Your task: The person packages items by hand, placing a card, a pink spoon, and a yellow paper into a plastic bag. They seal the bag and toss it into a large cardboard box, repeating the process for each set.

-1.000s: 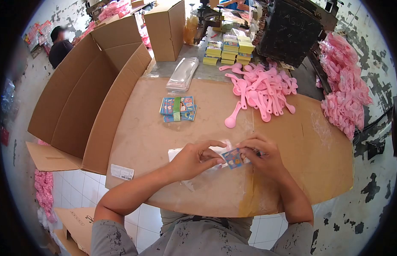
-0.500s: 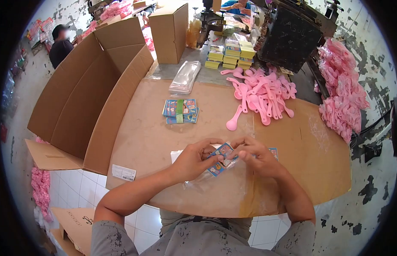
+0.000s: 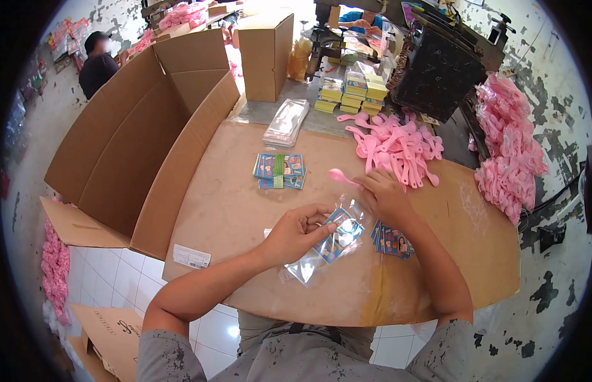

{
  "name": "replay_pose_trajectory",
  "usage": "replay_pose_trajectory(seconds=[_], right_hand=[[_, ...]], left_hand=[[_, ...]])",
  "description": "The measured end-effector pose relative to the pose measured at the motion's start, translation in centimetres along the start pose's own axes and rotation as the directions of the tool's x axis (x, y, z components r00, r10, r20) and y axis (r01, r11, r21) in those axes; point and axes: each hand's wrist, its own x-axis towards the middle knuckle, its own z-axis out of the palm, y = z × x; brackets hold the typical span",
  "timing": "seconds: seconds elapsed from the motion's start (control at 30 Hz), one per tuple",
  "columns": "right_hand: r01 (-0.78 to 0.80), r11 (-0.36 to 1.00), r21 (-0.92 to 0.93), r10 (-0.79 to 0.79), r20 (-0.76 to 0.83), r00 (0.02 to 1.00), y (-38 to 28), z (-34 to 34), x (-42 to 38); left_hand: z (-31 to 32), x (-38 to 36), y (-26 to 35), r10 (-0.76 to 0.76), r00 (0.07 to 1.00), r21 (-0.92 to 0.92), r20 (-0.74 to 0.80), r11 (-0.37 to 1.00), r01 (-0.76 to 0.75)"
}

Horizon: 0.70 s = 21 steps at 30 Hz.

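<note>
My left hand point(image 3: 297, 234) is closed on a clear plastic bag point(image 3: 303, 270) with a blue printed card point(image 3: 342, 238) in it, thumb on top. Ahead and to the right, the fingers of my right hand point(image 3: 388, 198) pinch a pink spoon point(image 3: 340, 176), its bowl pointing left. Just beyond that hand lies a heap of pink spoons point(image 3: 403, 148). Under my right forearm several loose blue cards point(image 3: 391, 243) are fanned out on the cardboard-covered table. A bundle of cards with a green band point(image 3: 279, 170) rests farther off.
A large open carton point(image 3: 181, 165) stands left. At the back are a stack of clear bags point(image 3: 287, 122), stacks of cards point(image 3: 353, 90), an upright box point(image 3: 265, 60) and a black machine point(image 3: 436, 67). Bagged pink spoons point(image 3: 509, 149) hang right. Two other people are in the background.
My right hand has left the bag, moved up and right to the spoons, and taken hold of one. My left hand still holds the bag with the card. The loose cards are more exposed.
</note>
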Motion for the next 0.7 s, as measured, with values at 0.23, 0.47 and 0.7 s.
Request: replay_pose_trajectory(seconds=[0.23,0.47,0.7], right_hand=[[-0.398,0.736,0.548,0.411,0.106,0.905,-2.7,-4.4,-4.2],[-0.317,0.770,0.553,0.315,0.102,0.944,-3.5,-4.8,-5.2],[-0.184,0.893,0.410,0.146,0.122,0.982,-3.9,-4.4,-5.5]], left_hand=[[0.4,-0.3,0.9,-0.019,1.000,0.035,-0.012,0.999,0.020],[0.5,-0.3,0.4,-0.071,0.997,0.083,0.015,0.994,0.070],[0.8,-0.6,0.8,-0.091,0.993,0.193,0.077,0.978,0.074]])
